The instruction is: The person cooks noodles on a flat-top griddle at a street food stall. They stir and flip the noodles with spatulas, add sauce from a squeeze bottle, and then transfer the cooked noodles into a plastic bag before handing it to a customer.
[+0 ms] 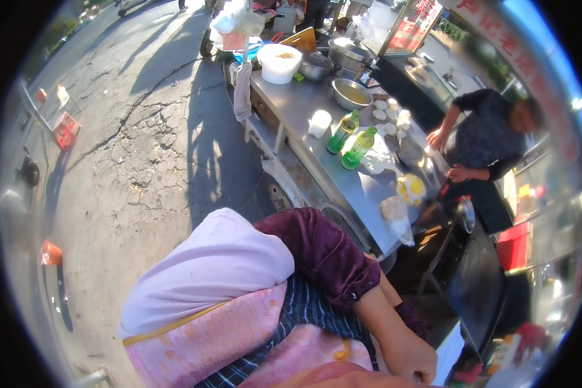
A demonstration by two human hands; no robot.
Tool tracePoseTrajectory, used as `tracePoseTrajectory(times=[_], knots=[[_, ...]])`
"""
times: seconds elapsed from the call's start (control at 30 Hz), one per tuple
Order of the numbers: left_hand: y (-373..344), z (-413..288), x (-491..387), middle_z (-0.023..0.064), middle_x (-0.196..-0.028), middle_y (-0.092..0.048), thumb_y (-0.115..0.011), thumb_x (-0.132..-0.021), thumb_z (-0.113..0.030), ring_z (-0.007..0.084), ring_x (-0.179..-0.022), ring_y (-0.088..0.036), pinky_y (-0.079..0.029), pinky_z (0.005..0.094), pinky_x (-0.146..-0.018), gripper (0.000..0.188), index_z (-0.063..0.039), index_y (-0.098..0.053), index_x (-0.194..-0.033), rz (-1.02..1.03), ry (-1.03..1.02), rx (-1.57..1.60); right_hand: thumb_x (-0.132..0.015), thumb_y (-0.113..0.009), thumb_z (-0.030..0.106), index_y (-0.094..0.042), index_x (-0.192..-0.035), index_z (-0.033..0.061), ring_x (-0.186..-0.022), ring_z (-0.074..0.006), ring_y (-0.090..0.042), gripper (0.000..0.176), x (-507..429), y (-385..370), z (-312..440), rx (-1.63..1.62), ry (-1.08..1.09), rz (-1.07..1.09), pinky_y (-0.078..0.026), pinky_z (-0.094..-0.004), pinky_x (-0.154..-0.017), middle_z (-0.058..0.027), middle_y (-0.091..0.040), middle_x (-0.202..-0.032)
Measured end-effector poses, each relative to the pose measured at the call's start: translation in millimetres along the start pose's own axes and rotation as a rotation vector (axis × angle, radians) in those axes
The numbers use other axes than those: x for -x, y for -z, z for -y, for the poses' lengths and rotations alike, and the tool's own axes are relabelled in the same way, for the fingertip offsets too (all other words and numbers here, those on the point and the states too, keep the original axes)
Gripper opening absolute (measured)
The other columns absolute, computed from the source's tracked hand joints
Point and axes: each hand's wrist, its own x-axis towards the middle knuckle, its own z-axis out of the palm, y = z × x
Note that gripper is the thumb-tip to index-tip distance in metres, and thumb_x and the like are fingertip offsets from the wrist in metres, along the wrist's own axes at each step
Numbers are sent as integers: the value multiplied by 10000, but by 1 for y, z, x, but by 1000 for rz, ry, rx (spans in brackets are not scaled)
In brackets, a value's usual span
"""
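Observation:
My left forearm, in a maroon sleeve [327, 257], reaches down to the right across my body. At its end my left hand [412, 356] has curled fingers, and whether anything is in them cannot be told. A white sheet [451, 356] shows beside this hand. Behind the left arm, part of my right forearm [389, 289] is visible; the right hand is hidden. Past my arms stands a metal work table [291, 104]. Close to its near corner lie a clear plastic bag [401, 228], a pale round flatbread [393, 207] and a yellow egg-like food [411, 189].
Two green-labelled bottles [351, 140], a white roll [319, 123], a metal bowl of liquid [352, 94], a white bucket [279, 68] and lidded pots [351, 53] occupy the table. Across it, a co-worker [485, 131] works with both hands. Cracked pavement [140, 145] lies left, with an orange bucket [52, 253].

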Motion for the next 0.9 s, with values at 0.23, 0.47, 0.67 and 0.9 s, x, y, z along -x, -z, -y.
tracePoseTrajectory(times=[0.23,0.47,0.67,0.9], knots=[[43,-33,54,119,-1033,-577,-648,-850,-222,292,-991,-556,-456,390,-805,317,-55,-610,-1117,-221,-76,-247,-944,-566,175,-617,-940,43,-679,-55,-537,142,-70,-70,40,59,161,227,-437,-195,-625,-3,-602,-810],[97,-86,225,113,-1012,-616,-600,-916,-132,216,-899,-623,-484,312,-803,223,-45,-649,-1116,-488,531,-323,-948,-563,191,-621,-953,60,-670,-71,-560,143,-82,-71,30,-24,174,194,-453,-203,-612,-6,-623,-815],[44,-80,372,55,-950,-646,-523,-937,-92,130,-901,-602,-490,273,-805,217,3,-643,-1091,-1516,1012,-41,-942,-562,201,-629,-923,72,-625,-68,-573,147,-86,-29,-12,-99,67,-104,-461,-199,-578,-20,-641,-790],[51,-42,388,60,-989,-640,-526,-946,-107,133,-911,-600,-492,273,-811,225,-1,-630,-1115,-1608,1009,7,-935,-558,187,-630,-914,64,-609,-65,-563,144,-120,-28,-17,-92,16,-212,-452,-196,-562,-29,-645,-795]])
